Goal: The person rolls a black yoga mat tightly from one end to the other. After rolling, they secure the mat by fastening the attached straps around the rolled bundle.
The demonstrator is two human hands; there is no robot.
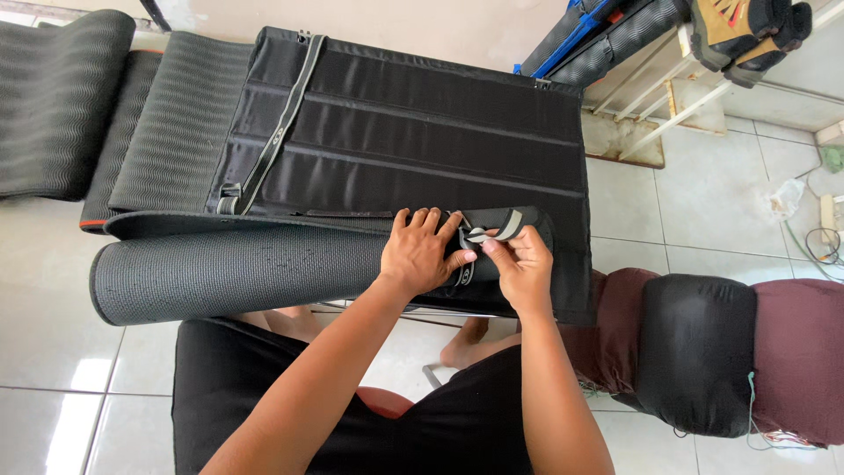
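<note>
1. The person's left hand (420,252) lies palm down on the right end of a rolled dark grey mat (237,274), fingers spread and pressing the roll; the thumb points right toward a strap.
2. The right hand (520,268) sits just beside the left, its fingertips and thumb pinching a grey and black strap (489,232) that wraps over the end of the roll.
3. The strap loops around the black-covered end of the roll, and the pinched part stands up slightly between the two hands.
4. The rolled mat lies crosswise in front of the person, its left end open and showing the coil, its right end hidden under the hands and black fabric.
5. Behind the roll a flat black bag (413,132) is spread on the floor, with raised seams running across it.
6. A long grey carrying strap (280,123) runs diagonally over the left part of the bag, ending in a buckle near the roll.
7. To the left of the bag, two more dark ribbed mats (61,97) lie unrolled, one with an orange edge showing.
8. At the right, a cushion (703,352) in maroon and black rests on the white tiled floor (703,202).
9. At the top right stand a white rack (668,88) and a pair of shoes (747,31) on it.
10. The person wears black clothing, and a bare foot shows beneath the arms.
</note>
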